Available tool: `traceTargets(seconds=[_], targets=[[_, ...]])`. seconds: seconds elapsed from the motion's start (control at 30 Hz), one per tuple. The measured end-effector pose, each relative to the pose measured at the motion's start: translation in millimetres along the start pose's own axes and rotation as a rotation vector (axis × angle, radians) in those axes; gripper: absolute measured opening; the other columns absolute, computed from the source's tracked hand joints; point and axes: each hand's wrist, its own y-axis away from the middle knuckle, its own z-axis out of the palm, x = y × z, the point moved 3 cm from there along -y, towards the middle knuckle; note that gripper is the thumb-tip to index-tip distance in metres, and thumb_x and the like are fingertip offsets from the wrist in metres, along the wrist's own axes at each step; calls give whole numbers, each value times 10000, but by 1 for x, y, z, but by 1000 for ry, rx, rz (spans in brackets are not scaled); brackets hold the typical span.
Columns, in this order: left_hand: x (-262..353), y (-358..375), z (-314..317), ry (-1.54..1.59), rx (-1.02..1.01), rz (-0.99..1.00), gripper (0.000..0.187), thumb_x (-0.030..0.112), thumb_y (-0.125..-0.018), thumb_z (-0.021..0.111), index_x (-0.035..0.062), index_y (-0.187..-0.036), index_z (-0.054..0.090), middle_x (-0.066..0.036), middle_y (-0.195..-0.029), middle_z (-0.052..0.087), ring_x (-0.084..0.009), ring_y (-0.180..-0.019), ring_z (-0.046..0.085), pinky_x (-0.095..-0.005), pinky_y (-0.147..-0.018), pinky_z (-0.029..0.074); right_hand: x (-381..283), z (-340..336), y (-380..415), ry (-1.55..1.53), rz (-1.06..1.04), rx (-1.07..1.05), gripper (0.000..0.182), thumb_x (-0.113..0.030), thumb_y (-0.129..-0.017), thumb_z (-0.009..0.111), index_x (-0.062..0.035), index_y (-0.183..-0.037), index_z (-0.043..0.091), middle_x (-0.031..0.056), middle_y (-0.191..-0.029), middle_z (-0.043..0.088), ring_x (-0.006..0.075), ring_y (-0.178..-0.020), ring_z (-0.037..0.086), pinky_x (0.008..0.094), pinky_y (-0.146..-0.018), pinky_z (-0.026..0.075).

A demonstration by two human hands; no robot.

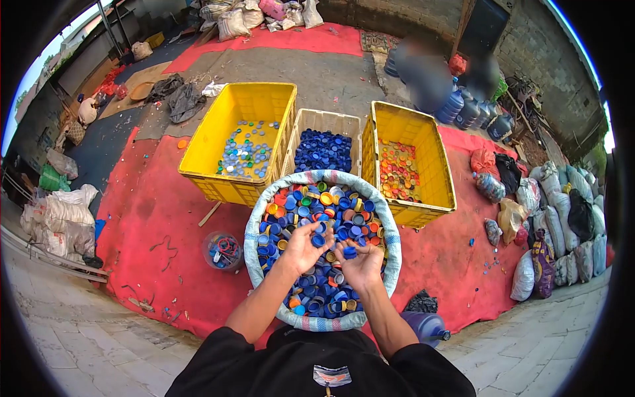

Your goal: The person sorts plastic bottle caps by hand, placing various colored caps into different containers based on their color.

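A round woven sack [390, 231] stands in front of me, filled with several mixed bottle caps [331, 212], mostly blue with orange, red and white ones. Both my hands hover over the caps, palms up. My left hand [305, 246] is cupped and holds a few blue caps near its fingertips. My right hand [357, 263] is cupped beside it with a blue cap [349, 251] resting in the palm.
Beyond the sack stand a yellow crate [218, 142] with pale caps, a cream crate [324, 122] of dark blue caps and a yellow crate [433, 165] of orange and red caps. A small tub [222, 251] sits left. Stuffed bags [562, 225] lie right. A person sits beyond.
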Motion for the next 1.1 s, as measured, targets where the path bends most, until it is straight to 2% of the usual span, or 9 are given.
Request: traceTargets(seconds=[0.1,0.13,0.2,0.27,0.37,0.5,0.67,0.97,1.1], targets=[[63,-64,47,113,-170,121,428,320,-916,564,-31,-1154,512,-175,-1065,595,-263,-1034,567,-410,-1020,406,-34,94,-53,-38,-162,-379,240,-122,-682,479,41,-857,497,179,-995,569,342,-1052,521,484,-1035,347],[81,-53,80,14,-100,222,848,400,-902,557,-158,-1412,172,-282,-1343,415,-361,-1301,399,-495,-1166,194,-41,115,-64,10,-185,-326,213,-119,-681,482,24,-838,484,187,-1032,567,342,-1119,506,518,-1106,272],[101,-50,93,-64,67,308,990,435,-880,581,-95,-1474,-7,-272,-1564,30,-363,-1475,-4,-547,-1170,61,-48,124,-83,95,-307,-253,742,-157,-687,480,125,-1316,205,321,-1507,101,417,-1431,145,578,-1154,138],[103,-7,107,-174,52,458,734,376,-908,566,-61,-1427,284,-268,-1461,334,-356,-1407,286,-568,-1151,188,-48,122,-62,122,-415,-250,886,-114,-689,487,28,-1461,76,304,-1543,15,416,-1465,48,590,-1159,86],[105,55,105,114,-406,413,248,276,-965,513,54,-908,608,-76,-829,639,-208,-809,619,-503,-987,461,-41,77,-44,274,-497,-243,976,-55,-705,475,-45,-1517,-66,282,-1562,-34,425,-1465,19,565,-1174,98],[106,172,148,80,-931,533,306,337,-1016,435,96,-833,479,-24,-721,478,-169,-719,517,-546,-1055,364,-24,21,-24,499,-525,-206,845,-24,-694,475,23,-1473,151,278,-1485,228,408,-1387,289,529,-1140,278],[89,277,186,-55,-1207,693,320,353,-1017,431,100,-828,478,-15,-700,461,-158,-672,492,-548,-1029,354,5,-10,-5,686,-475,-194,785,-14,-687,448,17,-1441,232,264,-1455,277,392,-1368,322,502,-1125,308],[76,319,195,-68,-1221,805,317,348,-1004,455,108,-798,476,-5,-661,443,-145,-638,471,-494,-971,361,32,-18,7,838,-423,-270,683,-7,-740,462,17,-1406,316,253,-1419,353,331,-1276,439,437,-1051,406],[74,327,185,-62,-1197,856,317,345,-998,466,112,-785,476,-1,-644,435,-140,-624,461,-470,-945,364,46,-13,5,1360,-480,-320,624,13,-737,530,12,-1345,391,201,-1263,542,267,-1147,532,376,-977,448]])
